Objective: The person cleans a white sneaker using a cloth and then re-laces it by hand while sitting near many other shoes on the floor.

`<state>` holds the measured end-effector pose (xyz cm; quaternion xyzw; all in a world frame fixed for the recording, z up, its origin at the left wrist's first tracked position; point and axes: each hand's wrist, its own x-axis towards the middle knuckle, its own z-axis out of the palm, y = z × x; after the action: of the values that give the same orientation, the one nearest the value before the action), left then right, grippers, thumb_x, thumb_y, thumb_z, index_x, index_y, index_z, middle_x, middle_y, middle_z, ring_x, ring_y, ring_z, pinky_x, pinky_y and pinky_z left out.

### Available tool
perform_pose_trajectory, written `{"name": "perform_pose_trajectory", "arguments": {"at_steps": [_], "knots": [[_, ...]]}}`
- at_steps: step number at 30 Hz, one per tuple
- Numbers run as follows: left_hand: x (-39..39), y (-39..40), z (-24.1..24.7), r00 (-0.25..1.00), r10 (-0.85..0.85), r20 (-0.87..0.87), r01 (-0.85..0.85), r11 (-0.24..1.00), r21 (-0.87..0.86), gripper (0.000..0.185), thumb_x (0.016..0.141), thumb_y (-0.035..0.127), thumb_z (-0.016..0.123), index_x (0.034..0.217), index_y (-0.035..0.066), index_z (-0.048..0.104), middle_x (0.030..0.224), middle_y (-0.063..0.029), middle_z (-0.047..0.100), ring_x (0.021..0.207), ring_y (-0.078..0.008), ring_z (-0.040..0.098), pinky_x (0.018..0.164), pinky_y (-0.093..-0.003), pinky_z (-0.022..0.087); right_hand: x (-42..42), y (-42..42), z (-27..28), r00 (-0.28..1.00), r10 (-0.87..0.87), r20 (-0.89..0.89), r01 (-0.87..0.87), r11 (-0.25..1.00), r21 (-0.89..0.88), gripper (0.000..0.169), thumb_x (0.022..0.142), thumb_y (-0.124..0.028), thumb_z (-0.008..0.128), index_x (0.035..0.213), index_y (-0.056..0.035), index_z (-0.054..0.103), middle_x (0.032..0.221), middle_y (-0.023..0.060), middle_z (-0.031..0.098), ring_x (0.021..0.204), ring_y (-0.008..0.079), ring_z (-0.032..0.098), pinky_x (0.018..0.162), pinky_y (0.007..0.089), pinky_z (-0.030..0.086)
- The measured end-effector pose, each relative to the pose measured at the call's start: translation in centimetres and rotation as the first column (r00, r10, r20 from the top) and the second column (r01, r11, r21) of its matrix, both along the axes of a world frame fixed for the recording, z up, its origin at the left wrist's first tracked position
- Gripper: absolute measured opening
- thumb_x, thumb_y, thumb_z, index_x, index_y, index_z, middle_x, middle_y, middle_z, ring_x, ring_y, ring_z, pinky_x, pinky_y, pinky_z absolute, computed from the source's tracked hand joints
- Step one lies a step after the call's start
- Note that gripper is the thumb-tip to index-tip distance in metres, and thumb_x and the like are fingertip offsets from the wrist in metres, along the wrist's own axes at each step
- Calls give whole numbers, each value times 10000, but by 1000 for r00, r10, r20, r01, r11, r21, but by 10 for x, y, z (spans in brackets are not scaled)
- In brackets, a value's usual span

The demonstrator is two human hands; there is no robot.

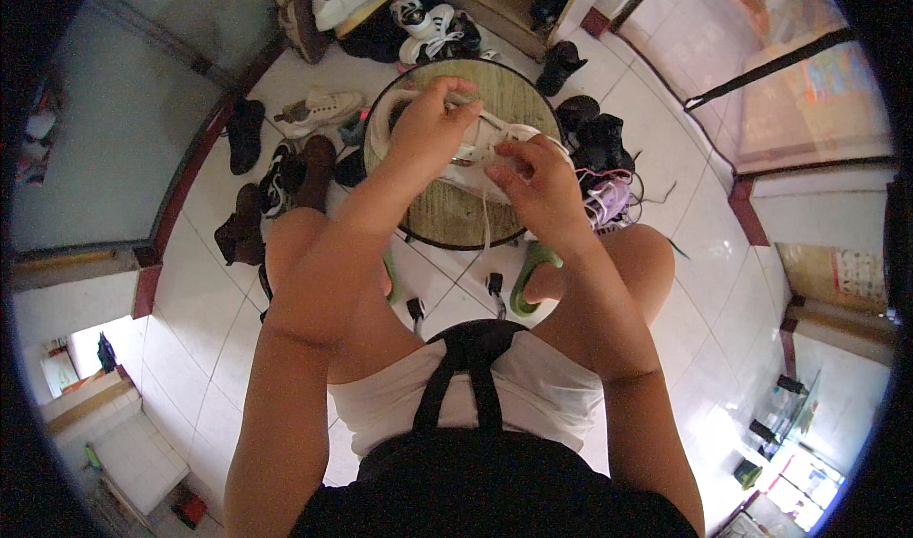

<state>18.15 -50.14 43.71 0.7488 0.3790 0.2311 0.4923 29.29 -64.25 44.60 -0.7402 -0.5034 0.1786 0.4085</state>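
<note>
A white lace-up shoe (467, 139) lies on its side or tilted on a small round table (449, 221) with a wood-look top and dark rim. My left hand (442, 114) grips the shoe near its opening, with a pale strip, lace or tongue, between thumb and fingers. Over the lacing area, my right hand (538, 178) has thumb and forefinger close together at the white shoelace (487, 217). One lace end hangs down past the table's near edge. My fingers hide part of the eyelets.
White and black sneakers (428, 28) crowd the far side. A cream shoe (321, 110) and dark shoes (246, 135) lie left; black shoes (599, 139) and a lilac shoe (610, 199) lie right. Green slippers (528, 281) are on my feet. A glazed door (777, 96) stands right.
</note>
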Motion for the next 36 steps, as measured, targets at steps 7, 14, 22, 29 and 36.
{"name": "perform_pose_trajectory", "arguments": {"at_steps": [7,14,22,29,36], "knots": [[-11,2,15,981,-99,164,164,875,-455,569,831,133,647,1353,114,420,1071,-133,576,928,-194,565,787,-323,457,5,13,4,848,-73,-526,33,996,-85,175,764,-103,611,909,-18,658,823,81,599,743,225,584,718,306,451],[-6,-2,11,990,-82,115,121,912,-391,538,842,179,654,1342,146,456,1069,-119,593,943,-189,572,817,-317,462,91,3,13,62,494,-867,452,761,466,349,825,-66,484,1169,-16,517,852,37,532,756,156,481,700,310,401],[3,0,-4,972,120,201,-49,944,-327,371,837,193,652,1166,60,543,915,-109,645,785,-165,598,699,-300,470,44,3,3,953,-145,-266,192,968,162,168,833,-99,596,974,-32,659,776,28,536,673,137,521,595,262,418],[6,0,-8,966,130,225,-57,951,-304,351,851,196,644,1152,46,543,849,-87,630,758,-149,583,672,-291,459,12,8,3,994,-49,99,40,995,96,128,793,-123,637,872,-32,681,844,147,604,725,315,618,657,374,490],[5,-3,-6,966,131,223,-73,966,-250,364,859,185,636,1177,43,529,814,-63,587,719,-139,545,661,-278,447,11,12,-11,998,-65,8,65,997,46,170,834,-172,589,914,-54,681,914,156,628,782,333,633,700,392,498]]}}
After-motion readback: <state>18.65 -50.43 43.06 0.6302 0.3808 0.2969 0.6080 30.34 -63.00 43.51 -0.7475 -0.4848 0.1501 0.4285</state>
